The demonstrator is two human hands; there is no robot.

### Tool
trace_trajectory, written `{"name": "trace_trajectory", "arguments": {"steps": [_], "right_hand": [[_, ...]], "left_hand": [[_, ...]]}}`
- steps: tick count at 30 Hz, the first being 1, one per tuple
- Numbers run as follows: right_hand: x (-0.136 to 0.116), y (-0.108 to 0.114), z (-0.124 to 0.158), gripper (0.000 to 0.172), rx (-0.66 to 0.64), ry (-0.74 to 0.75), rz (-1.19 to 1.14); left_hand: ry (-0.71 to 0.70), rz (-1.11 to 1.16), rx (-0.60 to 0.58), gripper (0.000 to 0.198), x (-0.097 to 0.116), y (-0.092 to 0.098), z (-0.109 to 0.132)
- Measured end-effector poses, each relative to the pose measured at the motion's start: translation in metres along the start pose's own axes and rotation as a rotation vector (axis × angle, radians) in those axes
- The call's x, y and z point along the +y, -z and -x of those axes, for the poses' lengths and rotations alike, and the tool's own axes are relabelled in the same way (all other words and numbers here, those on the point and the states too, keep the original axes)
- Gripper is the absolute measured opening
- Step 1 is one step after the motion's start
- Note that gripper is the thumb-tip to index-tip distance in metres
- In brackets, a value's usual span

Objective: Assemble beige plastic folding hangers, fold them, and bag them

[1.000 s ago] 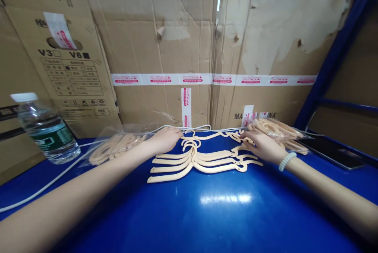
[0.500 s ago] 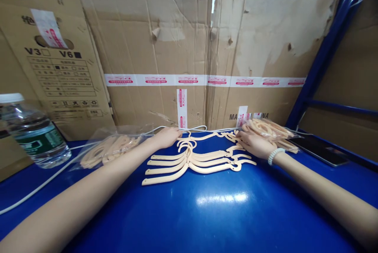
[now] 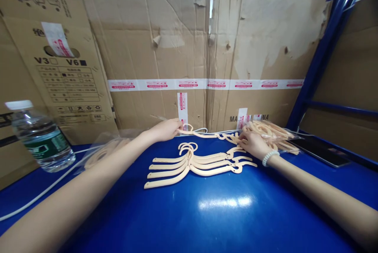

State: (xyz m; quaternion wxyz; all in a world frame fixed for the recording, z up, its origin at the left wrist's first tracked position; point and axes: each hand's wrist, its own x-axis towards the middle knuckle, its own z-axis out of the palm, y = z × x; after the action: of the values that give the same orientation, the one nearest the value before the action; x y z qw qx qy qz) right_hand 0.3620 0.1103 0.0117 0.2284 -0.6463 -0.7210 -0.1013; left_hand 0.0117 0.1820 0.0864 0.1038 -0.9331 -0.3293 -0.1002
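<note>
Several cream folding clothes hangers [image 3: 168,174] lie overlapped in a row on the blue table, their hooks bunched at the middle. Behind this row, one more hanger [image 3: 203,135] is pinched at its left side by my left hand [image 3: 167,130], its hook pointing up. My right hand [image 3: 254,145], with a beaded bracelet at the wrist, has its fingers curled at that hanger's right end, where small hooked parts crowd together. The fingertips there are partly hidden.
Clear bags of cream hangers lie at left [image 3: 102,153] and right [image 3: 262,130]. A water bottle [image 3: 43,138] stands at far left, a dark phone [image 3: 321,152] lies at right. White cable [image 3: 38,198] crosses the table [image 3: 189,225]. Cardboard [image 3: 159,56] walls the back; a blue post [image 3: 321,48] rises right.
My left hand has drawn the rear hanger slightly up and away from the row, widening the gap. My right hand stays near its right end. The view has shifted slightly.
</note>
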Motion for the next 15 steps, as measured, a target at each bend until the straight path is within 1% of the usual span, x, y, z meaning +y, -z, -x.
{"name": "trace_trajectory", "arguments": {"steps": [2, 4, 6, 8, 11, 13, 15], "right_hand": [[0.0, 0.001, 0.0, 0.011, 0.028, 0.004, -0.019], [-0.001, 0.005, 0.001, 0.013, 0.051, 0.018, -0.039], [-0.002, 0.01, 0.002, 0.014, 0.073, 0.038, -0.059], [-0.002, 0.016, 0.003, 0.015, 0.092, 0.058, -0.072], [-0.001, 0.024, 0.003, 0.015, 0.121, 0.074, -0.066], [0.0, 0.029, 0.002, 0.014, 0.135, 0.082, -0.059], [0.0, 0.035, 0.003, 0.014, 0.139, 0.097, -0.062]], "left_hand": [[0.011, -0.027, 0.042, 0.011, 0.007, 0.009, 0.004], [0.031, -0.066, 0.093, 0.014, 0.016, 0.018, 0.014], [0.048, -0.105, 0.146, 0.015, 0.027, 0.024, 0.03], [0.052, -0.13, 0.186, 0.015, 0.038, 0.026, 0.05], [0.045, -0.141, 0.222, 0.014, 0.055, 0.021, 0.086], [0.034, -0.122, 0.257, 0.014, 0.066, 0.012, 0.108], [0.021, -0.034, 0.322, 0.012, 0.078, 0.001, 0.125]]}}
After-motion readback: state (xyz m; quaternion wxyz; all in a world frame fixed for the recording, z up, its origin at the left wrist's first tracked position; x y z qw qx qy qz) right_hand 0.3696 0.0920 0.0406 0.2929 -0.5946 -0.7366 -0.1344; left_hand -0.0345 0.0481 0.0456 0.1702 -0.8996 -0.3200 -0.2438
